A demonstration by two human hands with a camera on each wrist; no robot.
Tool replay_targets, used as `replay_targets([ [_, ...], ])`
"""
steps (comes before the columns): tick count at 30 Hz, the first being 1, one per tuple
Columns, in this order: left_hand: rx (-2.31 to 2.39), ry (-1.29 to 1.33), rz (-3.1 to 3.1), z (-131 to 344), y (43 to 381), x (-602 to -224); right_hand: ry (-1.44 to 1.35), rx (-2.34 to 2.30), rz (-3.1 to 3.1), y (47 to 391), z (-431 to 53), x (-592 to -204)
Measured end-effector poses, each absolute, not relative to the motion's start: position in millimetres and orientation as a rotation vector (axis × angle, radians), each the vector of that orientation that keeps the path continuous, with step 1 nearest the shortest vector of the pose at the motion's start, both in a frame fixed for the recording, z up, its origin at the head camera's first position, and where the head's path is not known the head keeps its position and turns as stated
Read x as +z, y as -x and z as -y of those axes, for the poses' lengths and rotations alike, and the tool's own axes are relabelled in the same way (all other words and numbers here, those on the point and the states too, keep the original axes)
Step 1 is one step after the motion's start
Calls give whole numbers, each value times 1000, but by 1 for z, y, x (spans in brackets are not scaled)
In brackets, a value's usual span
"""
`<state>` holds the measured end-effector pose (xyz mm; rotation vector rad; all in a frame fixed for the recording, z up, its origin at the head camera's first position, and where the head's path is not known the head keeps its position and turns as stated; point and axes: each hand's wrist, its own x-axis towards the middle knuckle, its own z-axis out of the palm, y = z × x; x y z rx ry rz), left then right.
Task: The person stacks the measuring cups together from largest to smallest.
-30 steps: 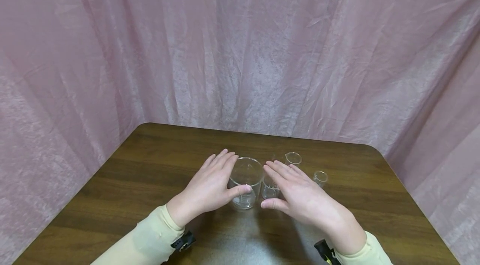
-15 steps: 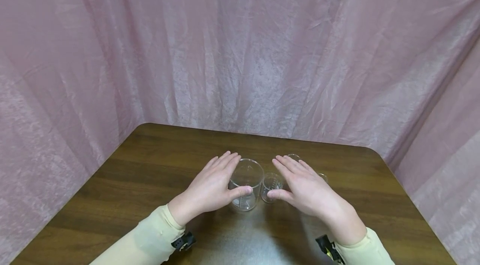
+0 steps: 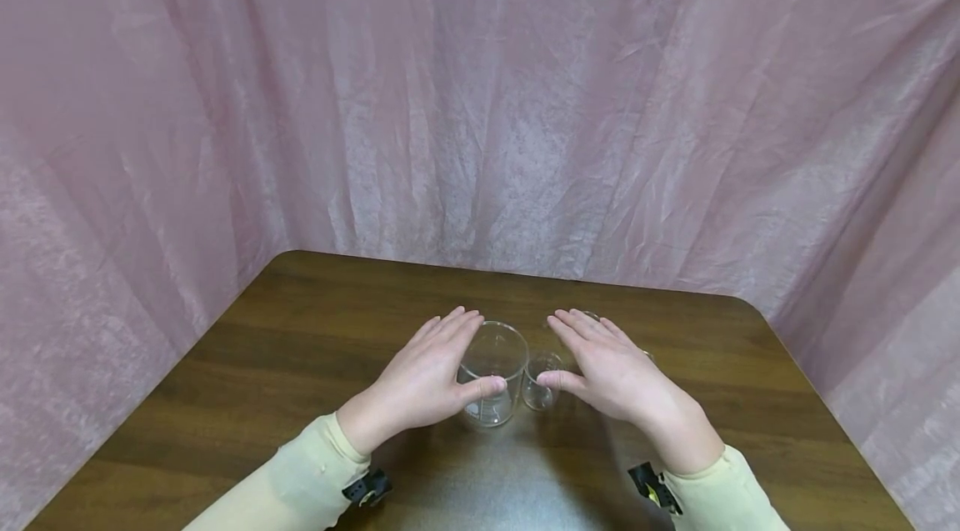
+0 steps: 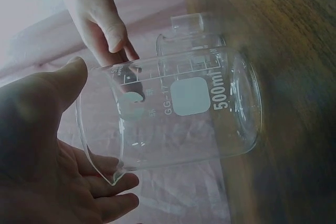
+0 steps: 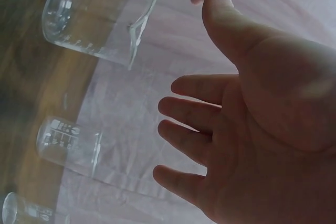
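"Right hand (image 3: 617,366) has moved a bit away from the big glass (image 4: 173,111) since a second ago. The left hand (image 3: 420,373) is nearly where it was. What's the biggest thing you see?"

"A pink curtain (image 3: 480,97), at the back and sides. Then the brown table (image 3: 315,348)."

"Are the hands holding anything?"

"Not the right one: its fingers are straight and spread. The left one is loose too, thumb and fingers wide apart by the top of the big glass. I can't tell if it touches."

"So what part is this?"

"I guess it's the getting-ready part, with nothing picked up. The next move, I think, needs fingers that curl in softly."

"How does the big glass look?"

"It stands up straight on the table, between the hands. It's clear, with a pouring lip, a white patch and white writing."

"Any more?"

"A middle glass (image 5: 92,22) just beside it, then a little glass (image 5: 68,145) and a tiny glass (image 5: 31,209)."
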<state>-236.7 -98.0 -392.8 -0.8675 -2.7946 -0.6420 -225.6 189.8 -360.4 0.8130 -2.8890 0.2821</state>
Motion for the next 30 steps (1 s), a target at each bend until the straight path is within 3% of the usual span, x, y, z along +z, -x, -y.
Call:
replay_targets([
  [30, -650, 844, 2776, 94, 238, -396, -797, 263, 2951, 233, -191, -372],
])
